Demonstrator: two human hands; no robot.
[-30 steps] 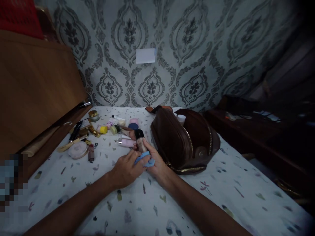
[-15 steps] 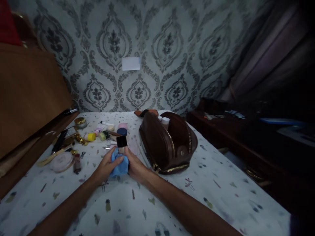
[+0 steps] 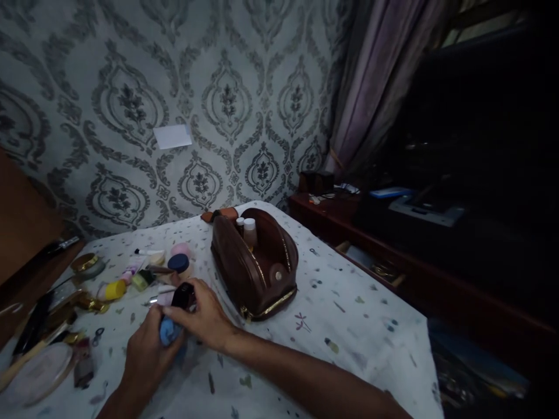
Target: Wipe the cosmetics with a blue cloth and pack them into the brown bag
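Note:
In the head view, my left hand is closed around a light blue cloth, which is wrapped about the lower part of a small cosmetic bottle. My right hand grips that bottle by its square black cap. Most of the bottle's body is hidden by the cloth and fingers. Right of the hands stands a brown makeup bag, unzipped at the top, with white-capped bottles inside. Beyond the hands lie a jar with a dark blue lid and a pink round item.
On the left of the patterned white cloth lie a yellow-capped container, a gold-lidded jar, a round compact and several brushes and tubes. A dark red desk with a partly open drawer stands at the right.
The view has swung to the right. My right hand has shifted up onto the black cap, and the bottle now tilts; my left hand still holds the blue cloth around it.

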